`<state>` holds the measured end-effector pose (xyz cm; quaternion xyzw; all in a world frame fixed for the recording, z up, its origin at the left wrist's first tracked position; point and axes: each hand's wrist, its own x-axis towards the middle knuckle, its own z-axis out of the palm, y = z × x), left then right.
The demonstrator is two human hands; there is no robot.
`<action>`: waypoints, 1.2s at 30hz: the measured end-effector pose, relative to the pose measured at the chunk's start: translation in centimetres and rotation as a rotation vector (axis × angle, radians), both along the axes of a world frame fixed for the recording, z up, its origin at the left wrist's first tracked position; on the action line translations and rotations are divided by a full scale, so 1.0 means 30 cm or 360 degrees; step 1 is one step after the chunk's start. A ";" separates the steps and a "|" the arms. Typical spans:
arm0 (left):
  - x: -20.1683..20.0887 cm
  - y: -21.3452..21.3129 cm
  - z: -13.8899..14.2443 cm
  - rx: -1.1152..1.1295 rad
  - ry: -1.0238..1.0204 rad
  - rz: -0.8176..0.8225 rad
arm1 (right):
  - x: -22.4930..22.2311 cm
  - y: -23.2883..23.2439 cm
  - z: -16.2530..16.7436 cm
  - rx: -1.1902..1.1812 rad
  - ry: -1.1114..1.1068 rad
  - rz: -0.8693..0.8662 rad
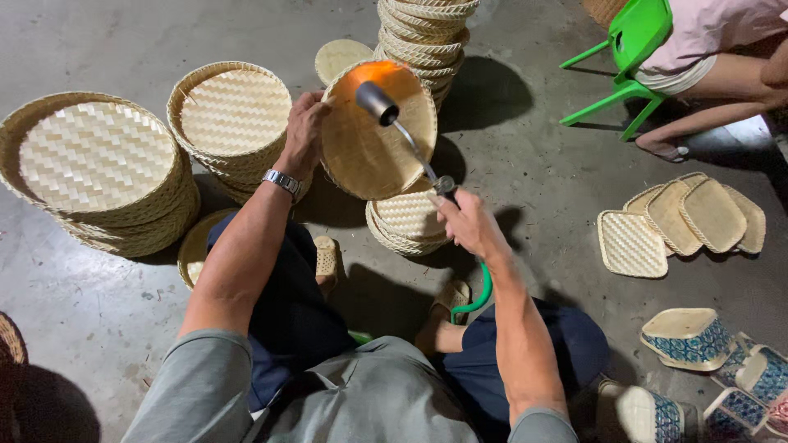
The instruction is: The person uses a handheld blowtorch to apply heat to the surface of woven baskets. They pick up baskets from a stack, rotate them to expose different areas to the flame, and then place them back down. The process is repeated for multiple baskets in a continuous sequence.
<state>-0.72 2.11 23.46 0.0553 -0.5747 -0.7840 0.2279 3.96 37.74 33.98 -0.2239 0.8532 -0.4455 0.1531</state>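
Left hand (304, 131): closed over the rim of a round woven bamboo tray (373, 135), fingers wrapped on its upper left edge, tray held tilted above the floor, inner face turned toward the camera. Metal wristwatch (283, 182) on that wrist.

Right hand (468, 223): clenched tight around the handle of a gas torch (402, 135); dark nozzle over the tray's upper part, orange glow on the weave there. Green hose (480, 291) running down from the handle past the knee.

Directly under the tray: low stack of round woven trays (406, 223), partly hidden by tray and torch.

Behind: tall stack of round baskets (427, 37), with one flat disc (341, 56) leaning beside it.

Left: two broad stacks of round trays, far-left stack (98, 176) and nearer stack (234, 123), just beside the left forearm.

Right, well apart: fanned rectangular woven trays (681, 221) on the concrete floor (533, 164).

Lower right: small baskets with blue patterned sides (689, 336), possibly cloth-trimmed; detail too small to confirm.

Top right: green plastic chair (628, 41) with another person's leg (706, 115) beside it.
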 end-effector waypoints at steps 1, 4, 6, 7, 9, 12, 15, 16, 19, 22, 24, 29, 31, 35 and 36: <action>0.000 -0.002 0.000 0.0108 -0.0016 -0.0022 | 0.010 0.002 -0.005 -0.0023 0.0001 0.0062; 0.014 -0.015 0.012 0.0156 -0.0101 0.0026 | 0.032 0.015 -0.012 0.0321 -0.0073 -0.0312; 0.030 -0.020 0.027 -0.0185 -0.0212 0.0190 | 0.055 0.032 -0.018 0.0392 -0.0106 -0.0284; 0.036 -0.016 0.031 -0.0256 -0.0207 0.0196 | 0.065 0.040 -0.026 0.0425 -0.0130 -0.0280; 0.039 -0.002 0.041 -0.0400 -0.0191 0.0201 | 0.067 0.026 -0.050 0.0266 -0.0213 -0.0220; 0.039 0.031 0.026 -0.0385 -0.0246 0.0097 | 0.021 -0.006 -0.074 0.0126 -0.0186 -0.0147; 0.025 0.041 -0.007 -0.0765 -0.0428 0.0263 | -0.019 -0.013 -0.071 0.0122 -0.0193 -0.0261; 0.027 0.037 -0.025 -0.0912 -0.0310 0.0315 | -0.033 -0.008 -0.066 0.0137 -0.0213 -0.0329; 0.030 0.023 -0.078 -0.1219 -0.0195 0.0298 | -0.022 0.072 -0.053 0.0095 -0.0235 -0.0388; 0.023 0.026 -0.125 -0.1316 -0.0524 -0.0005 | -0.021 0.145 -0.077 0.0073 -0.0203 -0.0397; -0.002 0.051 -0.149 -0.1400 -0.0714 -0.0112 | -0.026 0.176 -0.110 0.0000 -0.0185 -0.0462; -0.057 0.072 -0.211 -0.1560 -0.0619 -0.1062 | -0.069 0.241 -0.174 -0.0075 -0.0246 -0.0517; -0.032 0.067 -0.236 -0.1728 -0.0197 -0.1045 | -0.081 0.263 -0.193 -0.0065 -0.0248 -0.0550; 0.021 0.080 -0.257 -0.2453 0.0209 -0.0561 | -0.094 0.300 -0.229 -0.0025 -0.0239 -0.0656; 0.033 0.085 -0.239 -0.2545 0.0051 -0.0497 | -0.095 0.309 -0.235 -0.0073 -0.0261 -0.0660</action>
